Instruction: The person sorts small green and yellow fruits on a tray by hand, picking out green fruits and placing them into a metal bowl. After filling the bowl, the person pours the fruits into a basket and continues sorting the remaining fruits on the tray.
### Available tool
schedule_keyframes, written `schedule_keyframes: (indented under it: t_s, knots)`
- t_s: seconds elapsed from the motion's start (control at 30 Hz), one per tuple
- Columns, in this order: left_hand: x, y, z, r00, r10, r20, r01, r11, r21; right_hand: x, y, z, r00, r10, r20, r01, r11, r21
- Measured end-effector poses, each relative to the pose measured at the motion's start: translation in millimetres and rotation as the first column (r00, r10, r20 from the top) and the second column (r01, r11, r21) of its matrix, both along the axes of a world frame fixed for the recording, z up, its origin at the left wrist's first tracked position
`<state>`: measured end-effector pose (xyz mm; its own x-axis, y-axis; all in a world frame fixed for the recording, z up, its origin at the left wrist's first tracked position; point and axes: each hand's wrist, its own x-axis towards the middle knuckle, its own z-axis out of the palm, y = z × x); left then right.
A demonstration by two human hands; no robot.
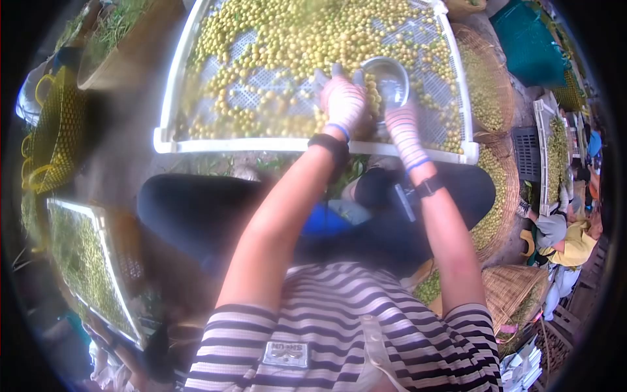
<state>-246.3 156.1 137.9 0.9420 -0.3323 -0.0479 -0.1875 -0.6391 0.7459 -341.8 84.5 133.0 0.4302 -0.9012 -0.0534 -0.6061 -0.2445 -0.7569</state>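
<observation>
A white-framed mesh tray (313, 145) in front of me carries many small round yellow-green fruits (274, 29). My left hand (343, 104), in a striped glove with grey fingertips, is over the tray's near half. Its fingers are apart among the fruits, beside the bowl's left side. A shiny metal bowl (396, 81) lies tilted on the mesh, its mouth toward the left with fruits at its edge. My right hand (403, 124), also in a striped glove, grips the bowl's near rim; its fingertips are partly hidden.
Wicker baskets of fruits (499, 189) stand along the right side. A yellow woven basket (62, 130) is at the left, with another framed tray of fruits (91, 261) below it. People sit at the far right, one in a yellow shirt (575, 245); another person's arm shows at lower left.
</observation>
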Motion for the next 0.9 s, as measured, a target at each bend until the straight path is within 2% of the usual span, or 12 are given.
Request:
schedule_keyframes:
  t_s: [0.13, 0.3, 0.33, 0.43, 0.47, 0.5, 0.57, 0.6, 0.73, 0.77, 0.87, 0.9]
  knots:
    - [-10, -29, 15, 0.979, -0.200, -0.037, 0.197, 0.977, -0.083, 24, -7, -18, 0.993, -0.027, -0.115, 0.025, 0.999, -0.024]
    - [4, -32, 29, 0.887, -0.422, 0.186, 0.453, 0.873, -0.178, 7, -43, -113, 0.809, 0.362, -0.464, -0.581, 0.618, -0.530]
    - [5, -29, 49, 0.880, -0.409, 0.240, 0.430, 0.902, -0.037, 3, -48, -100, 0.755, 0.404, -0.517, -0.644, 0.603, -0.470]
    - [40, -21, 39, 0.878, -0.401, 0.260, 0.468, 0.834, -0.293, 7, -53, -32, 0.561, 0.547, -0.621, -0.768, 0.624, -0.145]
    - [51, -18, 42, 0.918, -0.359, 0.167, 0.395, 0.864, -0.313, 1, -54, -26, 0.870, 0.476, -0.128, -0.456, 0.876, 0.155]
    - [62, -16, 44, 0.911, -0.357, 0.205, 0.407, 0.858, -0.314, -7, -62, -32, 0.926, 0.375, 0.037, -0.374, 0.904, 0.207]
    - [94, -10, 25, 0.920, -0.388, 0.064, 0.371, 0.803, -0.467, -20, -93, -59, 0.896, 0.421, 0.139, -0.394, 0.900, -0.187]
    - [114, -6, 9, 0.911, -0.391, 0.133, 0.413, 0.865, -0.286, -29, -113, -78, 0.868, 0.474, 0.147, -0.355, 0.801, -0.483]
    - [137, 20, -13, 0.911, -0.412, 0.011, 0.397, 0.871, -0.289, -98, -165, -1, 0.923, 0.094, -0.373, -0.382, 0.334, -0.862]
    - [132, 29, -5, 0.901, -0.431, 0.051, 0.432, 0.879, -0.202, -112, -187, 11, 0.955, 0.286, -0.085, -0.278, 0.754, -0.595]
    - [133, 63, -12, 0.842, -0.509, 0.179, 0.527, 0.847, -0.070, -163, -239, 47, 0.946, 0.184, -0.268, -0.297, 0.821, -0.487]
    - [113, 62, 14, 0.917, -0.398, 0.003, 0.395, 0.907, -0.146, -180, -250, 65, 0.912, 0.132, -0.387, -0.320, 0.821, -0.473]
